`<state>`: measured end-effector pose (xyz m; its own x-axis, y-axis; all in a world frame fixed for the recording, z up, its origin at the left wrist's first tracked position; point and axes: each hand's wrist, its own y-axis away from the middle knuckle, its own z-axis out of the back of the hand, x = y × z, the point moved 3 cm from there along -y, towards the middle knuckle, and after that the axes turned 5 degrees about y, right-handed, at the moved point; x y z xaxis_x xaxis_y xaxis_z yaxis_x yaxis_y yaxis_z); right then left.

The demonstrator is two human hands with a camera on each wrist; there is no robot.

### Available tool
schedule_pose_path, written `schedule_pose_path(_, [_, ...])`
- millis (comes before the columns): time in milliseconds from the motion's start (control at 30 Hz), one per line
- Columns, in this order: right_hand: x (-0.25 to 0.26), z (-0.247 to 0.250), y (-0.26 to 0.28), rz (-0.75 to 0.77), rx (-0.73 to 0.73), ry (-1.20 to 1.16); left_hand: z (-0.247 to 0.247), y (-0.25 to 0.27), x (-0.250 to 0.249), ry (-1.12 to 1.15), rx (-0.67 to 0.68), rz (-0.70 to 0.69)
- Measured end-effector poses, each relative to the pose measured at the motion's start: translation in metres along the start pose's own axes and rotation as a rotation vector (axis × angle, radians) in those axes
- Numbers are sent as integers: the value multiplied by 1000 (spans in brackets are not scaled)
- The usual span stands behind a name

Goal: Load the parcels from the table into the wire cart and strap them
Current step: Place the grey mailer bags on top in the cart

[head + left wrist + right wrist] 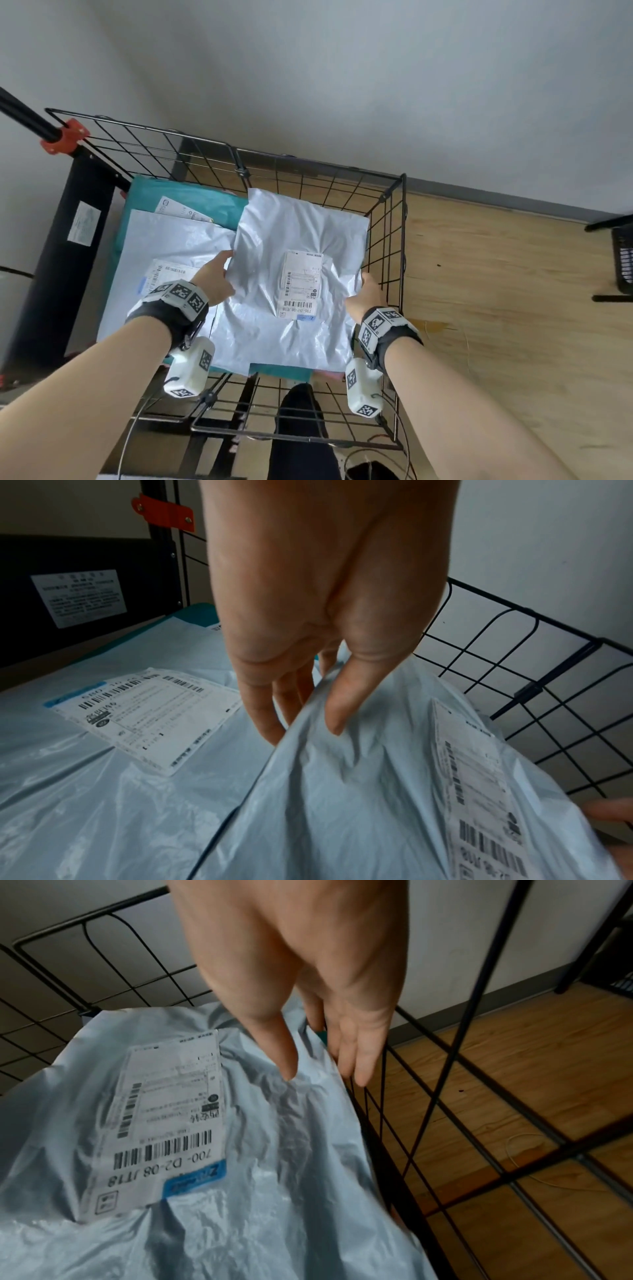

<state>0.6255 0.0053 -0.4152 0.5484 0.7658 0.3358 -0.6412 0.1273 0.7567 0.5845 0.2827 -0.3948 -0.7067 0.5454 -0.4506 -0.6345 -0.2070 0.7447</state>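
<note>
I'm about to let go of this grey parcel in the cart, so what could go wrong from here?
1. The grey parcel overlaps another grey parcel and looks tilted, so it may slide once released.
2. Your right hand is squeezed between the parcel's edge and the wire cart wall; the fingers might catch the mesh.
3. The left hand only pinches thin wrinkled film, which could slip.

The parcels are thin, crinkled plastic with a soft sheen, each carrying a matt paper label. The cart is black coated metal wire. The floor is pale, grainy wood.
</note>
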Motion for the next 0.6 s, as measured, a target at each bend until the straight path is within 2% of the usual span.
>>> schedule_pose_path(133, [10,12,10,76,39,111,12,17,-6,-11,-39,48])
schedule_pose_path(267, [32,30,35,227,87,261,33,54,-19,-39,-135,19])
schedule_pose_path(400, [59,50,77,434,81,469,46,107,-21,-67,-290,4])
schedule_pose_path(600, [77,59,158,686,37,588,44,210,-10,-42,-506,-27])
